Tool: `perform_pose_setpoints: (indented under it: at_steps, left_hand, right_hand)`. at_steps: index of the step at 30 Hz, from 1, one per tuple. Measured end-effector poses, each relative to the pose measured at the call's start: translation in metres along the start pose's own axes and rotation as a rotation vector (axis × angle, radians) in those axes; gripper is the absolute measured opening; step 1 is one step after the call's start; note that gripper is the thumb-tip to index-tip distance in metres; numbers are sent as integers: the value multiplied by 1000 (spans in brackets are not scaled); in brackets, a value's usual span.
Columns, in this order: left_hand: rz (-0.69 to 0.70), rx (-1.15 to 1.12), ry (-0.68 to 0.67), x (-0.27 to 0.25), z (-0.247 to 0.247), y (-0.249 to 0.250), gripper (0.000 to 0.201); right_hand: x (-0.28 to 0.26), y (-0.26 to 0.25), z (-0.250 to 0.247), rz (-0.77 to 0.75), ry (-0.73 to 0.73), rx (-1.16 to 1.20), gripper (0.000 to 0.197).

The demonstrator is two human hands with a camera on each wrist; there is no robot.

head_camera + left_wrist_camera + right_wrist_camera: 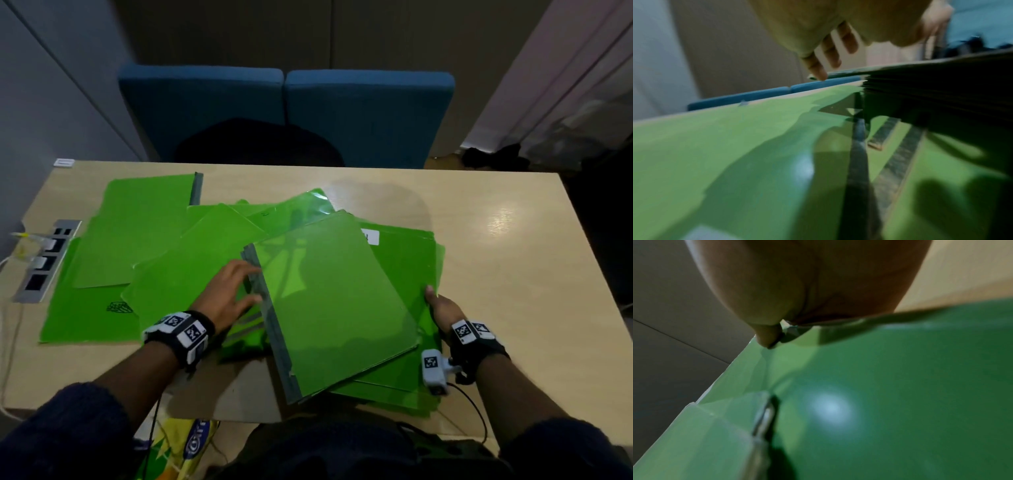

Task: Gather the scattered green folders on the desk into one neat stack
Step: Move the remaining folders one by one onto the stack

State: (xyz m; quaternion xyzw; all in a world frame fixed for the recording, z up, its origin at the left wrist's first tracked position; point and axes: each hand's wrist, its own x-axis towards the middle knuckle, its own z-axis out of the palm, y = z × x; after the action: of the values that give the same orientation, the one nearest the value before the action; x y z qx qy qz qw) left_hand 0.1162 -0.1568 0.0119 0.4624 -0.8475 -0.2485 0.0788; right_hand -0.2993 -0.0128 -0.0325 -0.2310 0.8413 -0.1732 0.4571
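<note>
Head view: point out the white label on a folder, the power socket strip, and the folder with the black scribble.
white label (370, 236), head view, middle of the sticker.
power socket strip (46, 262), head view, centre of its metal plate.
folder with the black scribble (85, 322), head view, bare green cover left of the drawing.

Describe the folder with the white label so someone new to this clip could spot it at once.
Start at the wooden desk and find the folder pile held between the left hand and right hand. The labelled folder lies under that pile, sticking out on its far right. Only it carries a white label at its far edge.
</note>
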Motion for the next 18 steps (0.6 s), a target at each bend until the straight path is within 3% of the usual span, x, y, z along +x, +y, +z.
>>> perform_pose_setpoints:
  at_steps: [1,3,6,11,15,18]
  left_hand:
    - [-164,-112,83,3,-2,1,45]
    - [-490,-284,130,11,-2,11,59]
    - [-731,-500,-51,24,8,32,81]
    - [-577,-528,4,53,22,72,82]
    - [-460,-546,-28,70,28,95,82]
    - [-469,-451,-13,70,45,103,71]
  right_hand:
    - [-1,-1,0,-7,-1,-10,69]
    - [-1,-1,-1,-10,-8,-12,68]
    - [0,1,1,-12,-4,-12,69]
    - [0,3,5,-23,14,-22,77]
    - [-3,7,8,-33,45,-24,78]
    - [-9,2,10,-8,71,59,75]
